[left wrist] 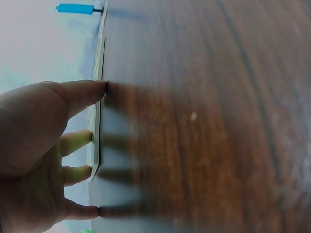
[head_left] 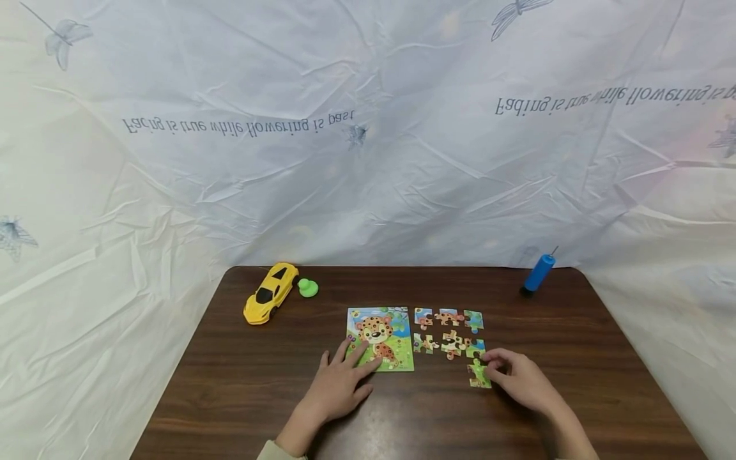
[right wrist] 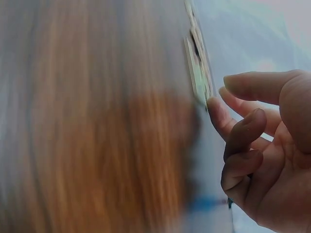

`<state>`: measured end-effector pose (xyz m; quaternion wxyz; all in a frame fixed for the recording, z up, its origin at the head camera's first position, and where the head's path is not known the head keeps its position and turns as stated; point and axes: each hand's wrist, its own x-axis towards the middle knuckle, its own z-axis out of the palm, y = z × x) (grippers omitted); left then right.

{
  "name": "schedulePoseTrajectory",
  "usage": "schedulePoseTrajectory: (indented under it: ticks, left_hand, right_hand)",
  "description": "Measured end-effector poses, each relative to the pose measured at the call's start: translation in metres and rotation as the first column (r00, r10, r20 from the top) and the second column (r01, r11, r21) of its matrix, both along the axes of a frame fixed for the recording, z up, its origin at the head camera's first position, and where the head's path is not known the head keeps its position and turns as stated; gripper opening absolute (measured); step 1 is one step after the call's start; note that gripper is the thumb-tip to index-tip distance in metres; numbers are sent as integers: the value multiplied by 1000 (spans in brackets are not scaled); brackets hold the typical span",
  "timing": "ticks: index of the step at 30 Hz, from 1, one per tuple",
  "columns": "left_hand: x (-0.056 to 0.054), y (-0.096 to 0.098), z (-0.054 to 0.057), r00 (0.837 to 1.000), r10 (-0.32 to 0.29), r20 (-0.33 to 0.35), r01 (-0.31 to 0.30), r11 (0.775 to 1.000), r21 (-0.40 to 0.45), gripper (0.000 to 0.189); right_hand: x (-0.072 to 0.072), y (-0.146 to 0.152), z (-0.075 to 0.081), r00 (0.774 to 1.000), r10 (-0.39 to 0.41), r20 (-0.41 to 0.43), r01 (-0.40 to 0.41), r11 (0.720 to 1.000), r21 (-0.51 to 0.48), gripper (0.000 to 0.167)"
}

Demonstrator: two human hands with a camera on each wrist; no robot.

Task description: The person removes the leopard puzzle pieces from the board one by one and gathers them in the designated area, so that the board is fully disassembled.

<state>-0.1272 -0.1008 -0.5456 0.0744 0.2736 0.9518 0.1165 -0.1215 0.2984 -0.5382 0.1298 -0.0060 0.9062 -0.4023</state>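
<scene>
A square leopard picture card (head_left: 402, 345) lies on the table. My left hand (head_left: 336, 386) rests with spread fingers over its lower left; in the left wrist view, fingertips (left wrist: 83, 174) touch the card's edge. Right of the card lie loose jigsaw pieces, including a leopard-face piece (head_left: 452, 344) and a green piece (head_left: 479, 374) at the lower right. My right hand (head_left: 526, 380) is beside that green piece. In the right wrist view, one fingertip meets a piece's edge (right wrist: 199, 80), the thumb stands off it, and the other fingers bend loosely.
A yellow toy car (head_left: 271, 294) and a small green knobbed toy (head_left: 308, 288) stand at the back left. Near the back right corner is a blue cylinder with a thin metal tip (head_left: 539, 273). A white printed sheet (head_left: 368, 172) hangs behind the brown table (head_left: 402, 428).
</scene>
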Motion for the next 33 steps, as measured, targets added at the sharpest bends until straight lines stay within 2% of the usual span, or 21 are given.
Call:
schedulePoseTrajectory:
  ticks: [9,13,21,26,33]
  left_hand:
    - [0,-13,-2,1000,18,-2,-18,1000,16,54]
    - [-1,-20,-4,999,33,10,-33,999,28,55]
    - [-2,-32,-2,999,46,25,-48,998,47,56]
    - [-3,-34,-2,998,44,32,-46,998,52,56]
    - [-4,-34,-2,998,49,41,-51,998,46,55]
  right_hand:
    - [-7,-34,5,1000,19,-22,-20,999,-51,23]
    - [-11,-50,3,997,61,-48,-63,997,-47,20]
    - [-17,-87,0,981,153,-115,-160,986,-54,20]
    - [-22,-112,-4,972,175,-156,-183,982,-39,20]
    - [-29,-145,-6,960,211,-184,-218,976,-19,29]
